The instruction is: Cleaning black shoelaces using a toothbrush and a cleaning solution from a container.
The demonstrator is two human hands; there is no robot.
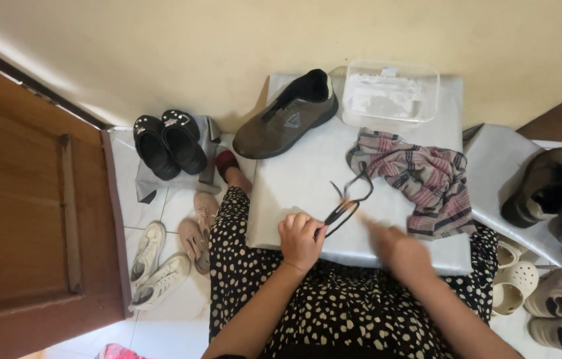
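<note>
My left hand (301, 239) is closed on a black shoelace (347, 203) that loops across the white covered surface (301, 179) on my lap. My right hand (397, 246) is blurred with motion just right of the lace, its fingers reaching toward the lace's near end; whether it grips the lace I cannot tell. A brown-grey shoe (287, 119) without its lace stands at the surface's far left. A plaid cloth (420, 179) lies crumpled to the right of the lace.
A clear plastic container (390, 93) sits at the far edge. A second brown shoe (540, 186) rests on another white cover at right. Black clogs (168, 143), pale sneakers (154, 266) and cream clogs (513, 282) lie on the tiled floor. A wooden door (28, 213) stands left.
</note>
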